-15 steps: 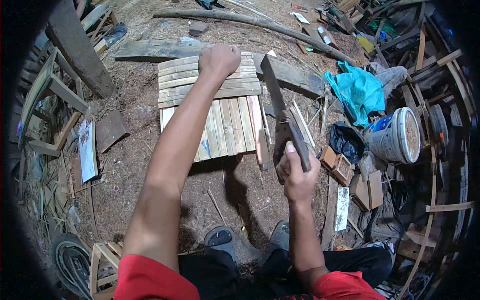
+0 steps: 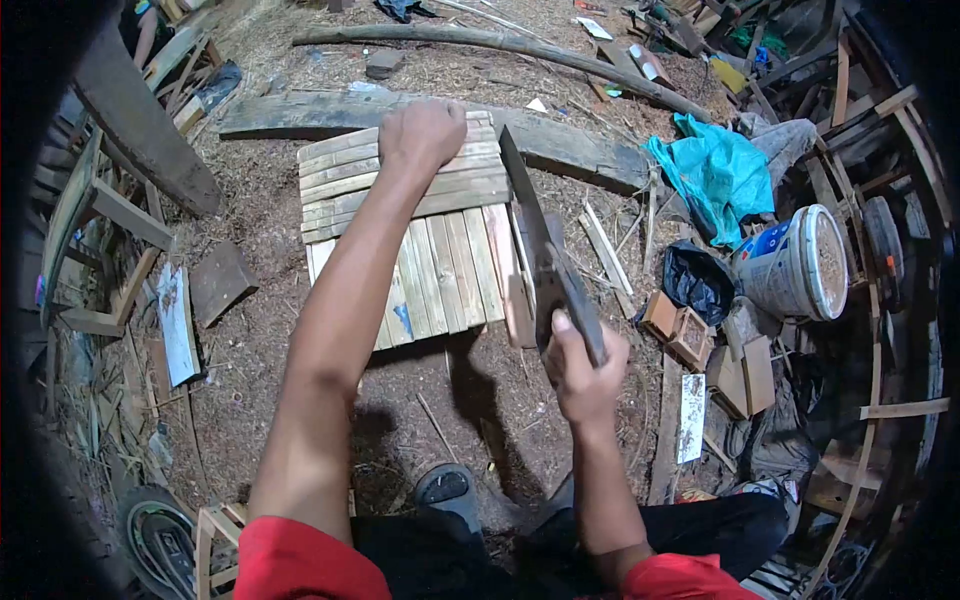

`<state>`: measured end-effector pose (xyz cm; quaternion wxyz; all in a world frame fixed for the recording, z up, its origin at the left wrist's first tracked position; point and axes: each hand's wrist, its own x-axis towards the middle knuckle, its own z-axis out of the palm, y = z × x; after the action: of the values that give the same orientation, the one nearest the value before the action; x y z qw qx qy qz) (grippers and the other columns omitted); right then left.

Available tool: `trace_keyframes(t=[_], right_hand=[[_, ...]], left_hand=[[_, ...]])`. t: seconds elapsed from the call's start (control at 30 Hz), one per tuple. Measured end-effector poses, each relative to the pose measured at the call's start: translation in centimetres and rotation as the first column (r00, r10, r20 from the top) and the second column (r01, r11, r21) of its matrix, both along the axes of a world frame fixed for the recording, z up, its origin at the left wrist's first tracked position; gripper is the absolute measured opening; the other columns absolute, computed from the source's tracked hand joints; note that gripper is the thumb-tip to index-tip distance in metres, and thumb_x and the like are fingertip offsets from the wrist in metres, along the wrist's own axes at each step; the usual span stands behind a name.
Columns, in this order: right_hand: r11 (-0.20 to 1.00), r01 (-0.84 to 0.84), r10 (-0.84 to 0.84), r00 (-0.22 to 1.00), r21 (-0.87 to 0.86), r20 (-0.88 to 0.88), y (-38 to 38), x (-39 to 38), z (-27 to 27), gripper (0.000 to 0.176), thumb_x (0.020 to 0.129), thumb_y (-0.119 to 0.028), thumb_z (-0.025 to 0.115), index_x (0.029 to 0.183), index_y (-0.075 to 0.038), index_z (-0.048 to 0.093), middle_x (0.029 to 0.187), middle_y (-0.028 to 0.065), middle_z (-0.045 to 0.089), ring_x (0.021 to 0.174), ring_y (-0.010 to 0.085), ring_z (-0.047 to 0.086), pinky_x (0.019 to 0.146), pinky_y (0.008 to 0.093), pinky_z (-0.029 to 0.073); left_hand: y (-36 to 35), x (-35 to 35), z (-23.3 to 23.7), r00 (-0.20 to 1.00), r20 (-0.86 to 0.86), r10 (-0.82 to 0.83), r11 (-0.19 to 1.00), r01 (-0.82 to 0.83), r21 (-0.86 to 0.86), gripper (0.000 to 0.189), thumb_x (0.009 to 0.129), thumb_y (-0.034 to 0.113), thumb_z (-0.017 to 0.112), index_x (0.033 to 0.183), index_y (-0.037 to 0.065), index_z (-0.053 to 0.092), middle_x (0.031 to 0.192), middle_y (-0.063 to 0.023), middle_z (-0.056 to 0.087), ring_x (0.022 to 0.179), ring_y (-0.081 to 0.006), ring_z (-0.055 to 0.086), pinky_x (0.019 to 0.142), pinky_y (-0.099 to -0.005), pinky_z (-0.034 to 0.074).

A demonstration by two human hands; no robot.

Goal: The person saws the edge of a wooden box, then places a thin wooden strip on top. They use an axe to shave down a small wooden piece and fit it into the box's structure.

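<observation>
A slatted wooden piece (image 2: 450, 270), with curved crosswise slats at the far end and lengthwise slats at the near end, stands in front of me. My left hand (image 2: 422, 138) presses on the far slats, its fingers closed and curled over them. In my right hand (image 2: 585, 368) is a handsaw (image 2: 545, 255), gripped by its handle with the thumb on top. The blade points away from me and runs along the right side of the slats, its tip close to the far right corner.
Behind the slatted piece lies a thick plank (image 2: 570, 150), with a long pole (image 2: 480, 40) farther off. A teal sheet (image 2: 710, 175), a white bucket (image 2: 790, 265), a black bag (image 2: 695, 285) and wood offcuts (image 2: 680, 330) are at right. A leaning post (image 2: 145, 130) stands left.
The handsaw and my right hand have moved left and slightly down, bringing the blade against the slats' right side in view. My left hand still rests on the far slats.
</observation>
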<state>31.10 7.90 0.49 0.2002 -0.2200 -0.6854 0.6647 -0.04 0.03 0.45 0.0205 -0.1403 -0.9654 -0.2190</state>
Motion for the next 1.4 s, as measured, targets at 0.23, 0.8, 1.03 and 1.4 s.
trace_keyframes(t=[0.23,0.8,1.03,1.4], right_hand=[[0.986,-0.153,0.156,0.987,-0.071,0.036,1.9,-1.2,1.4,0.034,0.096,-0.025,0.066,0.07,-0.003,0.062,0.059,-0.0056,0.052,0.056,0.0036,0.045,0.05,0.0254,0.033],[0.957,-0.24,0.229,0.97,0.163,0.081,5.3,-0.9,3.2,0.026,0.093,-0.018,0.062,0.075,0.0,0.062,0.058,-0.0002,0.052,0.056,0.0088,0.048,0.052,0.032,0.039],[0.968,-0.251,0.252,0.965,-0.019,0.077,6.3,-4.5,0.8,0.031,0.091,-0.019,0.062,0.067,0.0,0.056,0.055,0.0007,0.051,0.053,0.0087,0.047,0.049,0.0328,0.037],[0.965,-0.248,0.229,0.955,0.083,0.188,4.1,-0.7,4.7,0.025,0.09,-0.018,0.062,0.073,0.0,0.062,0.057,-0.0001,0.05,0.055,0.0078,0.047,0.05,0.0308,0.037]], left_hand=[[-1.8,0.4,-1.5,0.973,-0.208,-0.095,0.995,0.083,-0.063,0.05,0.097,0.041,0.046,0.122,0.002,0.064,0.13,-0.0256,0.058,0.123,-0.0414,0.054,0.103,-0.0542,0.039],[0.3,13.2,-2.6,0.972,-0.233,-0.002,0.984,-0.04,-0.175,0.07,0.094,0.054,0.052,0.155,0.026,0.034,0.163,-0.013,0.022,0.15,-0.0342,0.02,0.118,-0.0618,0.008],[0.6,13.3,-3.4,0.97,-0.231,0.073,0.989,-0.1,-0.108,0.065,0.095,0.051,0.053,0.153,0.026,0.038,0.163,-0.0125,0.024,0.15,-0.0357,0.018,0.118,-0.0627,0.007],[-0.7,12.5,-3.3,0.973,-0.223,0.058,0.991,-0.082,-0.103,0.067,0.095,0.054,0.05,0.155,0.027,0.034,0.163,-0.0128,0.022,0.15,-0.036,0.017,0.118,-0.0612,0.006]])
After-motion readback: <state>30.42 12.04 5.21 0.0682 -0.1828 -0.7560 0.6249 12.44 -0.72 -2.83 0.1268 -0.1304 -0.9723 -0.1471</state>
